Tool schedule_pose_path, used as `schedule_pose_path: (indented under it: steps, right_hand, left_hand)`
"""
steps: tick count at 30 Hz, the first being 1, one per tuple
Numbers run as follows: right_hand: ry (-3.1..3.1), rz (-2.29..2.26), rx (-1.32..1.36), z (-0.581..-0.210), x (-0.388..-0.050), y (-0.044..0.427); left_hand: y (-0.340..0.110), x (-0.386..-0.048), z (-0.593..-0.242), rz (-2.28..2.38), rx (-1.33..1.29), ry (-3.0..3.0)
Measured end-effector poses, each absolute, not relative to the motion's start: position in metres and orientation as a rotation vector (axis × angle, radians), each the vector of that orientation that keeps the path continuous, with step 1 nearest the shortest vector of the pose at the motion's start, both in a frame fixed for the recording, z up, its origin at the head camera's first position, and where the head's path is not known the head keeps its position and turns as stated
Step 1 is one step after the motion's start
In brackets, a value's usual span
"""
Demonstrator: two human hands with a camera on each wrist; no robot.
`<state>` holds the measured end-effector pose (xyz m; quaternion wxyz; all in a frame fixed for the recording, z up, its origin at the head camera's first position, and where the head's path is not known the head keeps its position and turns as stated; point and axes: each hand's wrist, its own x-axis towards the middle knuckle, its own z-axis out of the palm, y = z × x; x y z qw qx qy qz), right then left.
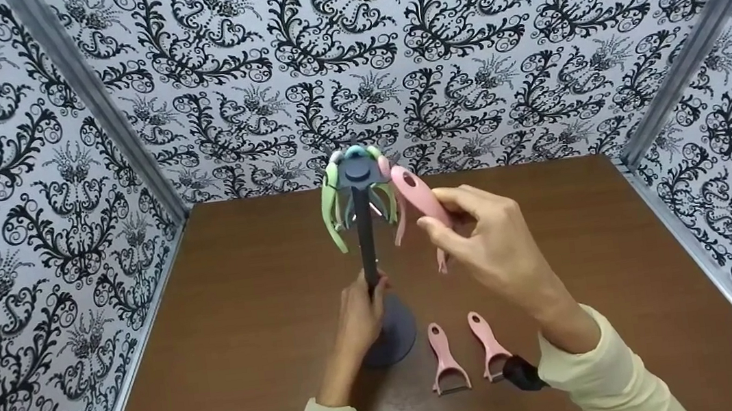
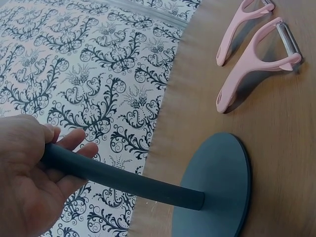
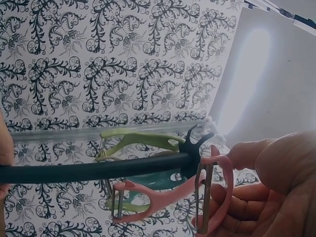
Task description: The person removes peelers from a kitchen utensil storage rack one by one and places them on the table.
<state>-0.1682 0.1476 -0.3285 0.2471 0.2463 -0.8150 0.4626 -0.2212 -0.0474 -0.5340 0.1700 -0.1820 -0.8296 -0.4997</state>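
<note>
A dark stand (image 1: pixel 365 233) with a round base (image 1: pixel 392 340) rises from the table, and my left hand (image 1: pixel 357 313) grips its pole low down. Green, teal and pink peelers hang around the hooks at its top, among them a green peeler (image 1: pixel 331 209) and a pink peeler (image 3: pixel 158 197). Between the thumb and fingers of my right hand (image 1: pixel 497 239) is another pink peeler (image 1: pixel 421 196), its holed handle end up close to the stand's hooks and its blade end down. In the right wrist view the held peeler's blade (image 3: pixel 203 197) shows beside the hooks (image 3: pixel 195 143).
Two more pink peelers lie on the brown table (image 1: pixel 247 315) right of the base: a nearer-to-stand peeler (image 1: pixel 444 355) and a farther peeler (image 1: pixel 487 343). Black-and-white patterned walls (image 1: pixel 390 58) with metal corner posts (image 1: pixel 114 110) enclose the table.
</note>
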Motion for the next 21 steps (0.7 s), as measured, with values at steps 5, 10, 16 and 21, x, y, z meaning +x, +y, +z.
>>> schedule_pose_path:
  steps: [5, 10, 16, 21]
  right_hand:
    - [-2.236, 1.239, 0.654, -0.329, -0.169, 0.152]
    - [-2.252, 1.246, 0.632, -0.330, -0.170, 0.159]
    - [-2.263, 1.258, 0.593, -0.335, -0.174, 0.167]
    - [-2.272, 1.317, 0.562, -0.338, -0.176, 0.175]
  left_hand:
    - [-0.048, -0.222, -0.534, -1.433, -0.544, -2.346]
    - [-0.048, -0.221, -0.535, -1.442, -0.538, -2.325]
    - [-0.047, -0.221, -0.536, -1.421, -0.535, -2.308]
    - [-0.047, -0.221, -0.536, -1.421, -0.536, -2.292]
